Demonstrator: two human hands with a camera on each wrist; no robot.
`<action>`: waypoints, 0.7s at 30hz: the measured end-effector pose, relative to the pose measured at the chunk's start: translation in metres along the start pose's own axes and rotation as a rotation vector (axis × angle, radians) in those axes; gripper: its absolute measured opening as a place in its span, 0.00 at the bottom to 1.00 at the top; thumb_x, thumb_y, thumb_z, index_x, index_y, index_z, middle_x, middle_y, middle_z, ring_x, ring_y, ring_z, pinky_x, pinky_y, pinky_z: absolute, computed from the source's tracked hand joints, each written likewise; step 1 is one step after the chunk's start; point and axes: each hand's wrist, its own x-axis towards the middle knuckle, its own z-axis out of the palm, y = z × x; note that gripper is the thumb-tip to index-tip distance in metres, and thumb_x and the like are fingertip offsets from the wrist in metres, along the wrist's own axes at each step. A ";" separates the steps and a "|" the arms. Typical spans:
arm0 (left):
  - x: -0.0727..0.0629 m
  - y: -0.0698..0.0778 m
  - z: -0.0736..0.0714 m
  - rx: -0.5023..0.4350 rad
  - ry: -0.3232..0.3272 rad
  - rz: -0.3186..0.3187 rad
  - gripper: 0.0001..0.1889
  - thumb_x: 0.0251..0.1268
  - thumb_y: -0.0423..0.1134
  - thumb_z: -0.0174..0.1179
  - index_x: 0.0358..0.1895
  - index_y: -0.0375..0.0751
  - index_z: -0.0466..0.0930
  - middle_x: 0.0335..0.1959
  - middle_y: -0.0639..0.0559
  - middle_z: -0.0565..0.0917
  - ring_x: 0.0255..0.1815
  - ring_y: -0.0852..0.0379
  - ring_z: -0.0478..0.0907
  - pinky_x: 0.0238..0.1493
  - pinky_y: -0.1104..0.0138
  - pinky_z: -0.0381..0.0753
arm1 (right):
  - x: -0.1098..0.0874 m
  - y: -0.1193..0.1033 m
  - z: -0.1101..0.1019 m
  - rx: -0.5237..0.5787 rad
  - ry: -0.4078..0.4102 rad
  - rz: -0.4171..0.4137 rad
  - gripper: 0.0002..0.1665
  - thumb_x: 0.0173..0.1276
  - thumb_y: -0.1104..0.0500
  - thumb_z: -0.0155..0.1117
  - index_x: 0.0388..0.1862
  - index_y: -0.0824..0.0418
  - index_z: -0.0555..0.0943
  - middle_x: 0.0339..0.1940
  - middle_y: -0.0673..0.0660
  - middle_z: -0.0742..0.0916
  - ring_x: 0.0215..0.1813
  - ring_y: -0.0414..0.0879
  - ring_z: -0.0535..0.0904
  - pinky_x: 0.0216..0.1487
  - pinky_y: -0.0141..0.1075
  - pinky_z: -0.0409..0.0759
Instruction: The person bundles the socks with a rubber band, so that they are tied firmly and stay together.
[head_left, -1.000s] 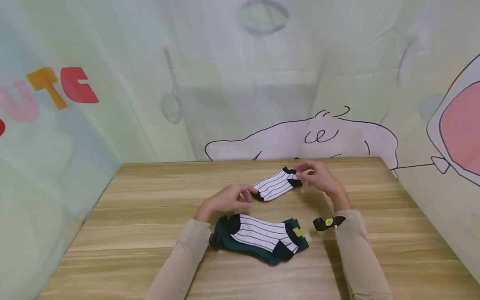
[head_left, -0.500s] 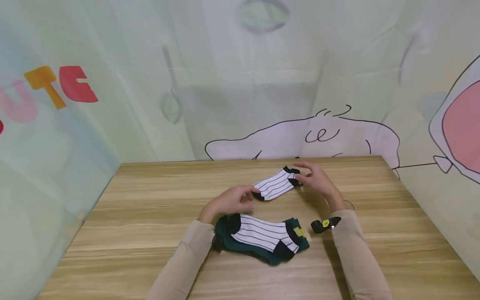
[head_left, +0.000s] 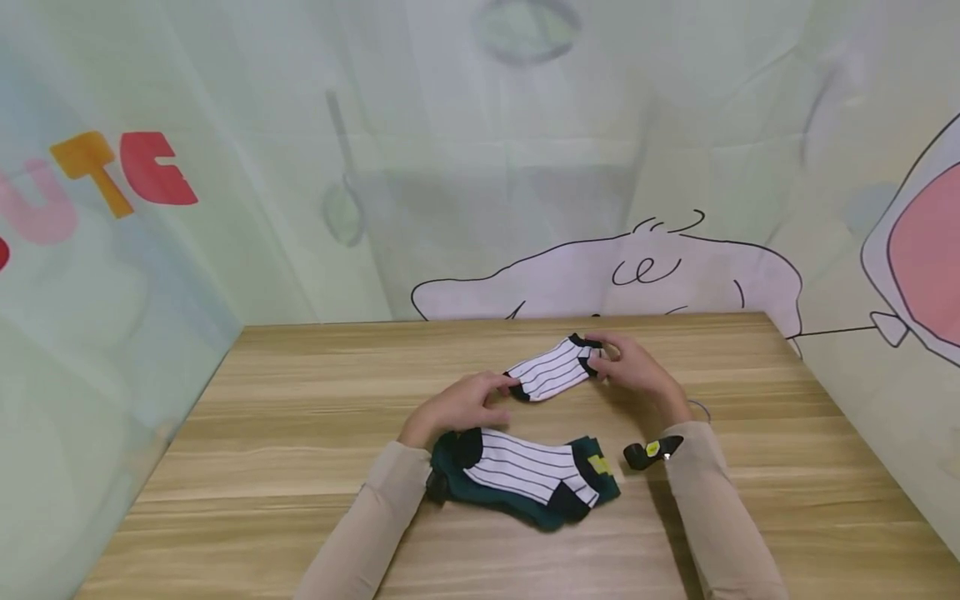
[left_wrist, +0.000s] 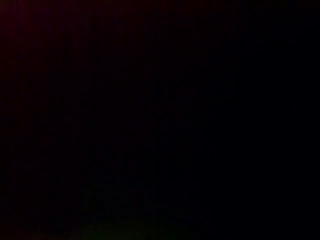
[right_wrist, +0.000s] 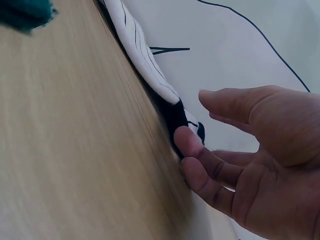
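A white ankle sock with thin dark stripes and black toe, heel and cuff lies flat near the table's far side. At its toe end, the left hand touches the black tip with loosely bent fingers, the thumb apart. The right hand is at the cuff and heel. In the right wrist view, fingertips of that hand meet the black heel, while another digit stands off from the fabric. Closer to the person, a matching striped sock lies over a dark green sock.
The wood-grain table ends at a printed cloth backdrop with cartoon drawings. A black wrist strap piece juts from the right sleeve. The left wrist view is almost wholly black.
The right hand has lowered from above the sock's cuff end onto its heel and cuff. The left hand has shifted very slightly right at the toe. The socks lie almost unchanged.
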 end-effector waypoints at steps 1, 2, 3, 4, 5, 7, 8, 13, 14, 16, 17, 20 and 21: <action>0.000 0.000 0.000 -0.001 0.000 0.001 0.30 0.67 0.39 0.66 0.70 0.38 0.71 0.56 0.45 0.80 0.42 0.55 0.74 0.48 0.60 0.76 | 0.000 0.000 0.000 0.002 -0.002 0.001 0.31 0.75 0.64 0.58 0.74 0.67 0.65 0.62 0.71 0.75 0.33 0.48 0.80 0.30 0.33 0.75; -0.001 0.000 0.000 -0.004 0.001 0.001 0.30 0.67 0.39 0.66 0.70 0.38 0.71 0.56 0.44 0.80 0.42 0.55 0.74 0.48 0.61 0.76 | -0.001 -0.001 0.000 0.010 -0.002 0.010 0.33 0.75 0.64 0.58 0.75 0.67 0.63 0.64 0.72 0.74 0.32 0.48 0.79 0.30 0.33 0.75; -0.001 0.000 0.000 -0.003 0.002 0.001 0.29 0.67 0.39 0.66 0.70 0.38 0.71 0.56 0.44 0.80 0.42 0.55 0.74 0.48 0.61 0.76 | -0.001 -0.001 0.000 0.016 -0.005 0.015 0.35 0.75 0.64 0.58 0.77 0.67 0.60 0.65 0.73 0.72 0.32 0.48 0.79 0.31 0.33 0.75; -0.001 0.000 0.000 -0.003 0.004 0.001 0.29 0.67 0.39 0.66 0.69 0.37 0.72 0.57 0.44 0.80 0.42 0.55 0.74 0.48 0.61 0.76 | -0.002 -0.002 0.000 0.027 -0.005 0.024 0.36 0.75 0.63 0.58 0.78 0.67 0.58 0.68 0.74 0.70 0.33 0.47 0.78 0.31 0.33 0.75; -0.001 0.000 0.000 -0.005 0.006 0.000 0.28 0.67 0.39 0.66 0.69 0.37 0.72 0.57 0.44 0.80 0.43 0.55 0.75 0.49 0.60 0.77 | -0.002 -0.002 0.000 0.036 -0.007 0.030 0.37 0.76 0.63 0.58 0.78 0.67 0.55 0.70 0.75 0.68 0.33 0.47 0.79 0.32 0.33 0.75; -0.002 0.000 -0.001 -0.010 0.010 -0.005 0.27 0.67 0.39 0.66 0.68 0.37 0.73 0.57 0.44 0.80 0.46 0.55 0.75 0.52 0.59 0.77 | -0.002 -0.003 0.001 0.054 -0.009 0.050 0.39 0.76 0.63 0.57 0.79 0.66 0.52 0.73 0.76 0.64 0.33 0.47 0.79 0.32 0.34 0.76; -0.003 0.000 -0.001 -0.014 0.011 -0.011 0.27 0.67 0.39 0.66 0.67 0.37 0.74 0.58 0.44 0.80 0.47 0.54 0.76 0.53 0.59 0.77 | -0.003 -0.003 0.001 0.058 -0.006 0.062 0.40 0.76 0.63 0.57 0.80 0.65 0.51 0.73 0.75 0.64 0.33 0.48 0.79 0.33 0.35 0.76; -0.004 0.000 -0.003 -0.042 0.014 -0.051 0.25 0.67 0.39 0.66 0.65 0.39 0.77 0.58 0.44 0.81 0.51 0.53 0.77 0.55 0.57 0.77 | -0.003 -0.004 0.002 0.034 0.013 0.089 0.35 0.75 0.62 0.58 0.76 0.67 0.60 0.68 0.75 0.69 0.37 0.51 0.79 0.37 0.37 0.78; -0.005 0.001 -0.004 -0.047 0.014 -0.063 0.24 0.67 0.40 0.66 0.65 0.39 0.77 0.58 0.44 0.81 0.50 0.53 0.77 0.55 0.57 0.78 | -0.003 -0.004 0.003 0.027 0.014 0.088 0.33 0.75 0.61 0.59 0.74 0.68 0.62 0.67 0.75 0.71 0.39 0.52 0.79 0.39 0.37 0.78; -0.006 0.001 -0.005 -0.060 0.014 -0.078 0.24 0.66 0.40 0.66 0.64 0.40 0.78 0.57 0.44 0.81 0.49 0.54 0.77 0.51 0.58 0.79 | -0.003 -0.004 0.003 0.019 0.017 0.091 0.29 0.75 0.61 0.59 0.70 0.70 0.67 0.65 0.74 0.72 0.46 0.55 0.79 0.41 0.38 0.79; -0.006 0.001 -0.006 -0.064 0.014 -0.082 0.24 0.67 0.41 0.66 0.64 0.41 0.78 0.57 0.44 0.81 0.47 0.55 0.77 0.49 0.60 0.79 | -0.003 -0.005 0.004 0.011 0.020 0.094 0.28 0.74 0.61 0.60 0.69 0.69 0.69 0.64 0.74 0.73 0.49 0.57 0.79 0.43 0.38 0.79; -0.009 0.001 -0.008 -0.083 0.007 -0.088 0.23 0.68 0.41 0.65 0.64 0.41 0.78 0.56 0.44 0.82 0.40 0.56 0.78 0.39 0.63 0.79 | -0.003 -0.006 0.004 -0.014 0.020 0.098 0.25 0.73 0.61 0.62 0.65 0.69 0.71 0.62 0.72 0.75 0.54 0.60 0.77 0.44 0.39 0.79; -0.009 0.001 -0.009 -0.090 0.007 -0.087 0.22 0.68 0.41 0.65 0.64 0.41 0.79 0.55 0.44 0.82 0.38 0.56 0.78 0.37 0.63 0.79 | -0.003 -0.006 0.005 -0.024 0.022 0.101 0.25 0.73 0.60 0.62 0.64 0.69 0.72 0.61 0.72 0.76 0.55 0.61 0.77 0.45 0.40 0.79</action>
